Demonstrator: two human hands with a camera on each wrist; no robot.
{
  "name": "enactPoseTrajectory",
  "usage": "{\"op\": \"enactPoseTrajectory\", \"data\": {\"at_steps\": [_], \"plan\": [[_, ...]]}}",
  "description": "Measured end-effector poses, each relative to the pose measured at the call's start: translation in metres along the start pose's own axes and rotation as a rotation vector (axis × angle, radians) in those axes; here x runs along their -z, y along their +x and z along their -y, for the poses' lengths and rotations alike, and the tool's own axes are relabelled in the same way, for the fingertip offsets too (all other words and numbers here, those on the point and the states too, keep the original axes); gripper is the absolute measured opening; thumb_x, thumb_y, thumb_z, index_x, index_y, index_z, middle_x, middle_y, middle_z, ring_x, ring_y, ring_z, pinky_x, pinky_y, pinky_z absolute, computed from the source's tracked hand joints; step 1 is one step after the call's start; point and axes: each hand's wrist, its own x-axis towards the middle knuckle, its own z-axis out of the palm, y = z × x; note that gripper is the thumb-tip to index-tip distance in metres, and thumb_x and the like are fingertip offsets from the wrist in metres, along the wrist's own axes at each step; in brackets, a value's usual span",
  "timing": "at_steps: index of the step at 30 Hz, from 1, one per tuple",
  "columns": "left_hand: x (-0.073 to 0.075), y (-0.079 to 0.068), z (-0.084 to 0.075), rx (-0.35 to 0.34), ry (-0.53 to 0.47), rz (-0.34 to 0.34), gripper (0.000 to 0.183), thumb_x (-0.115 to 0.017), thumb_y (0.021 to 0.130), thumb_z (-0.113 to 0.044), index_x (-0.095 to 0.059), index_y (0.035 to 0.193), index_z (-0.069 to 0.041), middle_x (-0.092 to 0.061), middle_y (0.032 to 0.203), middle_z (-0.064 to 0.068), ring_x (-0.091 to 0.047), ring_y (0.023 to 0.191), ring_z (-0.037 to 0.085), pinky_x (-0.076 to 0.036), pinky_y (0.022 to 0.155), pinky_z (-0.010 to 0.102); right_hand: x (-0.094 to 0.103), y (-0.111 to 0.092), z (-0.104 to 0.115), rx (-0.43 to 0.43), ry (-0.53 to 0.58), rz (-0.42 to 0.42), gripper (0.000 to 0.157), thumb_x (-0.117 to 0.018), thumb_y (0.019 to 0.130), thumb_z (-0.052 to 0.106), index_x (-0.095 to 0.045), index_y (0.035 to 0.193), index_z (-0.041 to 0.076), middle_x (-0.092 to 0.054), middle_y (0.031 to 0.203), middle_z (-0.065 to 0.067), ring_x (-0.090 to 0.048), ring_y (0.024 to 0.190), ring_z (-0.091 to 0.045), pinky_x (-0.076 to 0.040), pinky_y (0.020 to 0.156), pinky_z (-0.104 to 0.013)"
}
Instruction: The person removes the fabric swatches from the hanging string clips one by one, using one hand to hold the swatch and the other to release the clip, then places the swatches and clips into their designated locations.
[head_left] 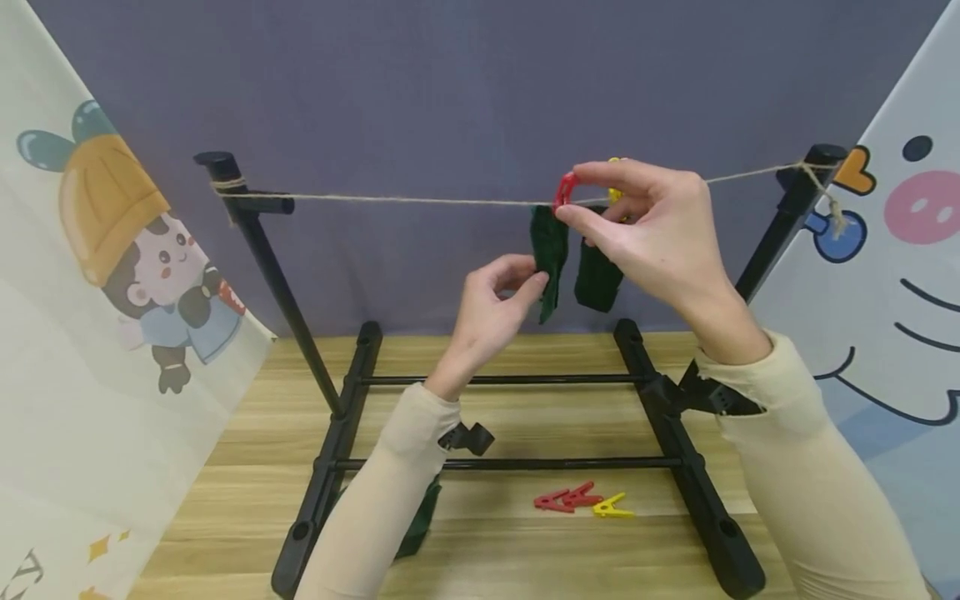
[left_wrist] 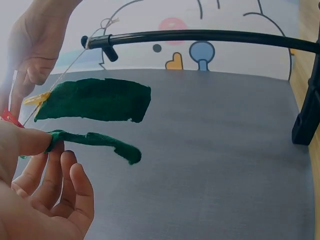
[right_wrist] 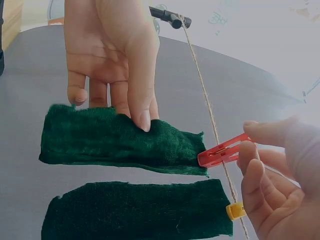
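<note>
Cloth (head_left: 550, 242) first: where is it?

At the line (head_left: 390, 199), just left of another cloth (head_left: 597, 282). The left hand (head_left: 491, 312) pinches it, thumb against fingers.

And the right grip?

The right hand (head_left: 663, 229) pinches a red peg (head_left: 564, 190) at the cloth's top, by the line. Whether the peg has closed, I can't tell.

How far along?

The right cloth looks done, held by a yellow peg (right_wrist: 235, 211); this one seems nearly pegged. A green piece (head_left: 422, 521), near left on the worktop (head_left: 495, 554), is unhung; three pegs (head_left: 579, 497) lie to its right, unused.
</note>
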Motion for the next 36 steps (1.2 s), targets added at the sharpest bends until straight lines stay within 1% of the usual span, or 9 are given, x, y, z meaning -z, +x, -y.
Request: {"op": "enactPoseTrajectory", "data": {"at_steps": [3, 8, 16, 19, 25, 28, 30, 33, 36], "plan": [[0.001, 0.0, 0.003, -0.003, 0.0, -0.012, 0.024, -0.06, 0.095, -0.013, -0.065, 0.115, -0.001, -0.066, 0.104, 0.01, -0.06, 0.094, 0.017, -0.05, 0.082, 0.034, 0.001, 0.0, 0.0, 0.018, -0.024, 0.006, 0.032, -0.078, 0.081, 0.012, -0.07, 0.111, 0.002, -0.071, 0.099, -0.006, -0.058, 0.052, -0.012, -0.041, 0.049, -0.023], [0.0, 0.006, 0.028, -0.017, 0.004, -0.038, 0.026, -0.062, 0.095, -0.024, -0.067, 0.115, -0.007, -0.067, 0.103, 0.002, -0.06, 0.092, 0.012, -0.05, 0.081, 0.032, 0.002, 0.0, 0.002, 0.04, -0.05, 0.008, 0.031, -0.078, 0.081, 0.01, -0.071, 0.11, 0.002, -0.071, 0.095, -0.007, -0.054, 0.048, -0.009, -0.035, 0.045, -0.022], [0.003, 0.006, 0.034, -0.023, -0.022, -0.046, 0.028, -0.062, 0.095, -0.029, -0.068, 0.113, -0.009, -0.067, 0.098, 0.0, -0.061, 0.088, 0.014, -0.05, 0.078, 0.034, 0.002, -0.001, 0.003, 0.056, -0.062, 0.005, 0.032, -0.078, 0.08, 0.01, -0.071, 0.11, 0.003, -0.062, 0.055, -0.007, -0.048, 0.04, -0.007, -0.028, 0.039, -0.02], [0.004, 0.005, 0.034, -0.011, -0.04, -0.059, 0.026, -0.063, 0.094, -0.028, -0.069, 0.111, -0.008, -0.067, 0.095, 0.001, -0.061, 0.084, 0.015, -0.051, 0.074, 0.033, 0.002, -0.002, 0.001, 0.062, -0.05, 0.014, 0.031, -0.078, 0.08, 0.009, -0.071, 0.109, 0.002, -0.065, 0.061, -0.006, -0.049, 0.04, -0.006, -0.032, 0.038, -0.019], [0.006, 0.003, 0.036, 0.012, -0.077, -0.078, 0.022, -0.063, 0.094, -0.025, -0.069, 0.107, -0.008, -0.067, 0.09, 0.005, -0.061, 0.077, 0.023, -0.05, 0.063, 0.031, 0.004, -0.004, -0.002, 0.07, -0.02, 0.019, 0.033, -0.078, 0.079, 0.006, -0.07, 0.11, -0.001, -0.071, 0.099, -0.009, -0.052, 0.039, -0.006, -0.034, 0.037, -0.019], [0.007, 0.001, 0.033, 0.012, -0.09, -0.076, 0.021, -0.062, 0.095, -0.021, -0.068, 0.108, -0.005, -0.067, 0.091, 0.01, -0.06, 0.076, 0.032, -0.049, 0.061, 0.031, 0.006, -0.005, -0.003, 0.065, -0.028, 0.017, 0.033, -0.078, 0.079, 0.006, -0.07, 0.11, -0.002, -0.071, 0.101, -0.01, -0.052, 0.039, -0.006, -0.032, 0.035, -0.019], [0.009, -0.001, 0.024, 0.018, -0.094, -0.074, 0.02, -0.061, 0.096, -0.016, -0.067, 0.108, -0.002, -0.066, 0.092, 0.014, -0.059, 0.076, 0.036, -0.049, 0.06, 0.032, 0.007, -0.005, -0.004, 0.066, -0.042, 0.013, 0.033, -0.079, 0.079, 0.007, -0.07, 0.11, -0.001, -0.072, 0.093, -0.01, -0.051, 0.038, -0.005, -0.03, 0.035, -0.019], [0.01, -0.004, 0.011, 0.035, -0.096, -0.072, 0.019, -0.06, 0.095, -0.011, -0.066, 0.107, 0.002, -0.066, 0.093, 0.018, -0.059, 0.08, 0.037, -0.049, 0.062, 0.035, 0.008, -0.006, -0.004, 0.075, -0.072, 0.004, 0.032, -0.079, 0.079, 0.009, -0.071, 0.109, 0.0, -0.068, 0.067, -0.007, -0.045, 0.035, -0.001, -0.025, 0.035, -0.019], [0.01, -0.004, 0.012, 0.048, -0.097, -0.075, 0.019, -0.061, 0.095, -0.014, -0.067, 0.107, 0.001, -0.066, 0.092, 0.015, -0.061, 0.081, 0.03, -0.05, 0.063, 0.035, 0.007, -0.006, -0.006, 0.091, -0.092, -0.008, 0.032, -0.08, 0.079, 0.01, -0.072, 0.108, 0.002, -0.055, 0.046, -0.004, -0.036, 0.031, 0.0, -0.02, 0.034, -0.019]]}}
